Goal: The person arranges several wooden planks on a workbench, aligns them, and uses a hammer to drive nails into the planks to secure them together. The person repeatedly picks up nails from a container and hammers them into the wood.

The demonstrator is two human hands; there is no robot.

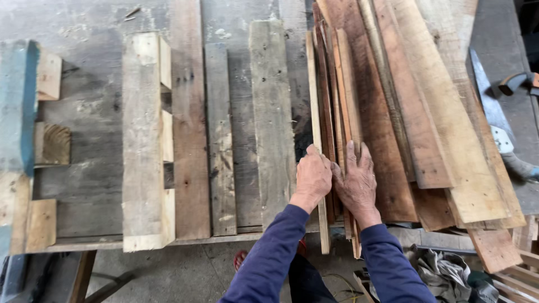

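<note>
Weathered grey wooden workbench [95, 112]; at nine o'clock, blue-painted timber pallet piece [17, 106]; at three o'clock, steel hammer head [514, 83]; at five o'clock, crumpled grey cloth [443, 269].

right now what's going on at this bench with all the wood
A person in dark blue sleeves is leaning over a worn wooden workbench, both hands on a bundle of thin wood strips standing on edge. The left hand curls over the strips' near side; the right hand lies flat against them. Wider reddish boards are heaped to the right, and grey pallet planks lie flat to the left.
</note>
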